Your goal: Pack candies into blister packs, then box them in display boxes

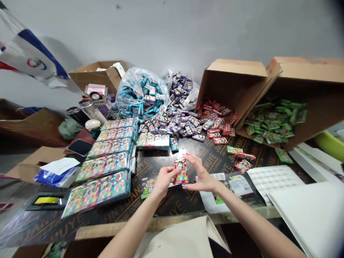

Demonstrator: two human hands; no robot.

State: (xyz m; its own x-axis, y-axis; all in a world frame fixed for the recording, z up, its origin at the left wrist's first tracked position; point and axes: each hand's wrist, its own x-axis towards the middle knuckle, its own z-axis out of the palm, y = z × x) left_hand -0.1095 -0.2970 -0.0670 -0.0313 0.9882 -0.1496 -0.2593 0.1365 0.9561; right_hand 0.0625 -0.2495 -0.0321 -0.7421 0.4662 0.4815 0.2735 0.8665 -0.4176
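Red, cartoon-printed foil packet (pixel 181 172) is held upright between both hands, just above a dark plywood surface (pixel 172 208) stamped with repeated pale lettering. The left hand (pixel 165 181) is closed on the packet's lower left edge with fingers and thumb. The right hand (pixel 201 172) grips its upper right side with bent fingers, close to a small white tab (pixel 182 152) at the packet's top. A flat green-and-white printed packet (pixel 148 188) lies just beside the left hand. To the left, five long rows of multicoloured cartoon packets (pixel 103 172) lie stacked on the surface, overlapping slightly. Farther ahead, a loose heap of small purple packets (pixel 174 125) spreads out from a clear plastic bag (pixel 191 96), and a second clear plastic bag (pixel 134 93) bulges with turquoise packets. On the far right, a brown cardboard box (pixel 231 86) lies tipped on its side with red packets (pixel 215 114) spilling from it, beside a second brown cardboard box (pixel 306 70) holding green packets (pixel 274 122). White printed sheets (pixel 274 182) lie near the right forearm (pixel 258 225).
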